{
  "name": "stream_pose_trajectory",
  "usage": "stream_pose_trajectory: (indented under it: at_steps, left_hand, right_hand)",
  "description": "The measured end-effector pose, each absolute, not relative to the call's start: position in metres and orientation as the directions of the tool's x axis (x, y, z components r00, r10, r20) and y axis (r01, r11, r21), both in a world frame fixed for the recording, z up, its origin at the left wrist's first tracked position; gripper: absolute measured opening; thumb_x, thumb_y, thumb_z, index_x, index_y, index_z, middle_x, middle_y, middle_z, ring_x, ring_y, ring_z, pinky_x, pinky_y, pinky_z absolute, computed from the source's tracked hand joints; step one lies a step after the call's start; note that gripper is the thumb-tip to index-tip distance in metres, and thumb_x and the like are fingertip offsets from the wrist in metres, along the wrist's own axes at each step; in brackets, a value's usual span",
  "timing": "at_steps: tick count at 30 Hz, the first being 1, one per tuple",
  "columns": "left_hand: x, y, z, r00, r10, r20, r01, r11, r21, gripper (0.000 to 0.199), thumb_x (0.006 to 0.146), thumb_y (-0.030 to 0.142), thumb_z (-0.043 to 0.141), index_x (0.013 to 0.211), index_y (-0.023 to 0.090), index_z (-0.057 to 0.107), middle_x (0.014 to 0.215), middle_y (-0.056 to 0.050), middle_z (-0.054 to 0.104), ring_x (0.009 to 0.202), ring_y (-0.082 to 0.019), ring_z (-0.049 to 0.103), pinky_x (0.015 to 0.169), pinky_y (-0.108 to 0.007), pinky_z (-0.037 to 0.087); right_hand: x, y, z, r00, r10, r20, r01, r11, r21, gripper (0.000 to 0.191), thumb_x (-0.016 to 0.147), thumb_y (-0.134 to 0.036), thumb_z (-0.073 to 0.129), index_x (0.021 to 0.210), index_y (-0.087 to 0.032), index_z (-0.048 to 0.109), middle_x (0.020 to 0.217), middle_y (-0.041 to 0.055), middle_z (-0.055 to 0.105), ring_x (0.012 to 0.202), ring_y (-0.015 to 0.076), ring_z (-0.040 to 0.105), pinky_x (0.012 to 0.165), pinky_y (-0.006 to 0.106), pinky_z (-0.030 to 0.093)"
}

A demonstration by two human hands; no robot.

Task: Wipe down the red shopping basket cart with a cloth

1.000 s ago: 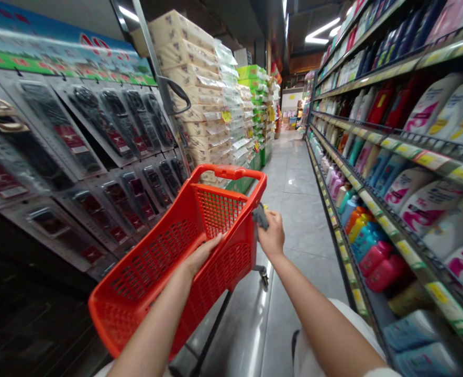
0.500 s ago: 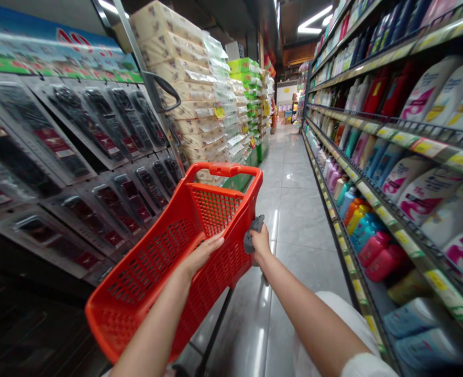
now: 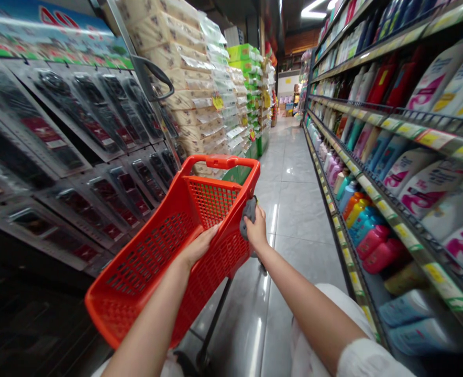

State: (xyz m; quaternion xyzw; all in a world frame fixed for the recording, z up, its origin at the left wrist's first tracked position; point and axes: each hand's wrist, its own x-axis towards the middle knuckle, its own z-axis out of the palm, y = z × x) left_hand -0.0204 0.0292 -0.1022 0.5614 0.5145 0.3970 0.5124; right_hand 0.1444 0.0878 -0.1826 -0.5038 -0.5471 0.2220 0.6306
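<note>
A red plastic shopping cart point(image 3: 137, 256) with perforated sides stands at an angle in front of me. My left hand point(image 3: 200, 245) rests on its near top rim, the fingers stretched out along the rim and partly hidden by it. In my right hand point(image 3: 256, 228) is a dark grey cloth point(image 3: 248, 217), bunched up and pressed against the outer side of the cart near its handle end. The basket part that shows has nothing in it.
On the right runs a long shelf point(image 3: 396, 128) of bottles. To the left hang packaged items point(image 3: 86, 112) on a rack, with stacked tissue packs point(image 3: 184, 78) beyond. A grey tiled floor point(image 3: 298, 193) stretches ahead between them.
The cart's handle end sits slightly higher and further left in view. My right hand and the cloth have moved a little up and left along the cart's side. My left hand stays on the rim.
</note>
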Motion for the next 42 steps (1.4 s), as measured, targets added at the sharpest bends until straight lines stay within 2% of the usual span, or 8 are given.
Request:
stream_pose_trajectory:
  at_steps: [3, 9, 16, 20, 24, 32, 37, 42]
  left_hand:
    - [-0.024, 0.036, -0.108, 0.155, 0.983, -0.096, 0.189, 0.066, 0.980, 0.069, 0.067, 0.066, 0.069, 0.119, 0.022, 0.069, 0.137, -0.003, 0.059, 0.144, -0.028, 0.031, 0.122, -0.041, 0.015]
    - [-0.027, 0.040, -0.112, 0.189, 0.980, -0.058, 0.187, 0.022, 0.982, 0.075, 0.062, 0.070, 0.071, 0.117, 0.020, 0.071, 0.139, -0.004, 0.057, 0.142, -0.030, 0.034, 0.122, -0.040, 0.015]
    - [-0.030, 0.036, -0.114, 0.198, 0.979, -0.046, 0.198, 0.006, 0.980, 0.075, 0.065, 0.071, 0.068, 0.117, 0.016, 0.071, 0.141, -0.008, 0.055, 0.139, -0.031, 0.039, 0.121, -0.040, 0.020]
    - [-0.034, 0.042, -0.120, 0.147, 0.988, -0.049, 0.239, 0.013, 0.971, 0.079, 0.060, 0.075, 0.068, 0.113, 0.016, 0.072, 0.137, -0.009, 0.058, 0.137, -0.032, 0.042, 0.121, -0.041, 0.020]
    - [-0.035, 0.045, -0.120, 0.161, 0.987, -0.028, 0.231, -0.010, 0.973, 0.076, 0.065, 0.073, 0.066, 0.118, 0.018, 0.070, 0.138, -0.007, 0.058, 0.138, -0.032, 0.040, 0.121, -0.045, 0.019]
    - [-0.029, 0.035, -0.110, 0.251, 0.968, -0.005, 0.243, -0.058, 0.968, 0.075, 0.073, 0.072, 0.060, 0.126, 0.018, 0.065, 0.143, -0.007, 0.051, 0.139, -0.030, 0.039, 0.121, -0.044, 0.020]
    - [-0.030, 0.039, -0.113, 0.254, 0.967, -0.007, 0.196, -0.044, 0.980, 0.073, 0.068, 0.072, 0.065, 0.120, 0.021, 0.069, 0.136, -0.006, 0.059, 0.136, -0.031, 0.044, 0.120, -0.046, 0.022]
    - [-0.035, 0.041, -0.112, 0.194, 0.981, 0.002, 0.208, -0.043, 0.977, 0.074, 0.063, 0.074, 0.068, 0.112, 0.020, 0.072, 0.132, -0.008, 0.063, 0.135, -0.032, 0.045, 0.119, -0.047, 0.023]
  right_hand:
    - [0.129, 0.064, -0.172, 0.275, 0.816, 0.508, 0.305, 0.427, -0.851, 0.054, 0.082, -0.014, 0.048, 0.136, -0.017, 0.047, 0.136, 0.0147, 0.043, 0.131, 0.0230, 0.041, 0.112, 0.043, 0.035]
    - [0.114, 0.026, -0.185, 0.064, 0.819, 0.570, 0.371, 0.511, -0.775, 0.057, 0.076, -0.004, 0.048, 0.131, -0.018, 0.052, 0.130, 0.0145, 0.046, 0.126, 0.0243, 0.045, 0.108, 0.042, 0.040]
    - [0.121, 0.048, -0.169, 0.234, 0.831, 0.505, 0.360, 0.409, -0.839, 0.039, 0.085, -0.018, 0.050, 0.124, -0.016, 0.054, 0.122, 0.0134, 0.047, 0.118, 0.0238, 0.049, 0.104, 0.041, 0.044]
    - [0.099, -0.001, -0.186, 0.063, 0.820, 0.568, 0.476, 0.476, -0.739, 0.050, 0.084, -0.023, 0.057, 0.133, -0.015, 0.048, 0.129, 0.0173, 0.046, 0.122, 0.0282, 0.047, 0.104, 0.046, 0.044]
    - [0.102, -0.012, -0.192, -0.115, 0.800, 0.589, 0.531, 0.551, -0.644, 0.062, 0.075, -0.007, 0.056, 0.135, -0.021, 0.050, 0.129, 0.0132, 0.049, 0.120, 0.0265, 0.048, 0.101, 0.043, 0.046]
    - [0.142, 0.073, -0.179, 0.150, 0.825, 0.544, 0.578, 0.373, -0.725, 0.061, 0.073, -0.002, 0.048, 0.129, -0.023, 0.057, 0.128, 0.0105, 0.048, 0.121, 0.0254, 0.046, 0.103, 0.040, 0.041]
    - [0.131, 0.052, -0.203, 0.236, 0.925, 0.298, 0.474, 0.158, -0.866, 0.044, 0.081, -0.015, 0.051, 0.124, -0.022, 0.060, 0.108, 0.0086, 0.054, 0.099, 0.0231, 0.058, 0.089, 0.036, 0.048]
    - [0.127, 0.030, -0.195, -0.049, 0.869, 0.493, 0.380, 0.472, -0.795, 0.042, 0.077, -0.018, 0.059, 0.118, -0.025, 0.063, 0.113, 0.0056, 0.056, 0.105, 0.0212, 0.056, 0.094, 0.033, 0.046]
